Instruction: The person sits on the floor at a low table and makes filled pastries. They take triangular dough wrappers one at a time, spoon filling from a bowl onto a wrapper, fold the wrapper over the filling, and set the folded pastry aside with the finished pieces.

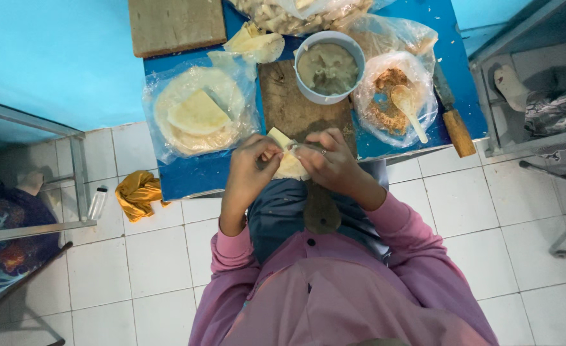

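While a pale dough wrapper (289, 163) is pinched between both hands at the near edge, the blue table (187, 176) is seen from above as the largest thing, and every other place is given from it. Spread on its left part is a clear plastic bag (158, 138) on which a round stack of pale wrappers (196, 115) lies. At its far left corner a square wooden board (175, 24) is laid. Down its middle a dark wooden cutting board (296, 109) is set, its handle reaching past the near edge toward the person's lap. On the far end of that board a white bowl of grey-green filling (329, 64) is stood. To the right of the bowl, a second plastic bag of brown crumbs (388, 102) is placed, with a pale spoon (408, 109) resting in it. Along the table's right edge a knife with a wooden handle (452, 118) is laid. Beside the table's left side, on the white tiled floor, a yellow cloth (136, 192) is crumpled. Over the near edge, the left hand (251, 170) is closed with fingers together on the wrapper's left side, and the right hand (331, 160) is clamped on its right side.
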{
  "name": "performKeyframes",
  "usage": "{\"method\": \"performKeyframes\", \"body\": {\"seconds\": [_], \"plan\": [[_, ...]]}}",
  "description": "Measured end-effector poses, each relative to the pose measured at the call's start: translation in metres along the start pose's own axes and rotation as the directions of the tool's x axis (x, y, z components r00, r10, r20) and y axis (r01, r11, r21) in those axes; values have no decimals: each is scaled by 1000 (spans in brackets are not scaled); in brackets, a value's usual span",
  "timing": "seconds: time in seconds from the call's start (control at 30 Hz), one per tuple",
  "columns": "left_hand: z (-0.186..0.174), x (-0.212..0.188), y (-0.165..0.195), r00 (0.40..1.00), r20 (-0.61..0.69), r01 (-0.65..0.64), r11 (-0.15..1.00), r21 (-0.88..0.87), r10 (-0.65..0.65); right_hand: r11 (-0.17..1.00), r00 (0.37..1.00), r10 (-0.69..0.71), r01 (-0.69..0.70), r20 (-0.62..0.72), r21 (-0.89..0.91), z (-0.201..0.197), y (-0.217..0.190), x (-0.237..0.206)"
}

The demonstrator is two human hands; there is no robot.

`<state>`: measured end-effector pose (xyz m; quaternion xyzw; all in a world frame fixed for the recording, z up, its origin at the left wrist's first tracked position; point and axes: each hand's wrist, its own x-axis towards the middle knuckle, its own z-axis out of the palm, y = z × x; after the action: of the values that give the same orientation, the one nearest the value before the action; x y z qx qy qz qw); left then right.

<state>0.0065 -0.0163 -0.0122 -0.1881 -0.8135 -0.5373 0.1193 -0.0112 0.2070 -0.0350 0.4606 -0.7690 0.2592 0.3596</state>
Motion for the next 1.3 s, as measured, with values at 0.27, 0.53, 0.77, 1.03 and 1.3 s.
{"method": "performKeyframes", "body": {"seconds": [0.27,0.53,0.77,1.03,1.3], "plan": [[0,3,6,1000,11,-15,999,48,15,993,988,109,-103,108,-61,4,2,6],[4,5,3,1000,-20,8,1000,20,-8,999,1000,-26,26,-4,-22,5,3,7],[4,6,-2,999,-40,34,999,35,-33,987,990,-101,113,100,-115,-3,0,14],[7,7,-2,991,-115,69,998,-13,-70,997,980,71,-70,187,-14,5,1,9],[2,6,-2,925,-370,113,992,55,-85,996,980,91,-90,177,-14,6,4,2]]}}
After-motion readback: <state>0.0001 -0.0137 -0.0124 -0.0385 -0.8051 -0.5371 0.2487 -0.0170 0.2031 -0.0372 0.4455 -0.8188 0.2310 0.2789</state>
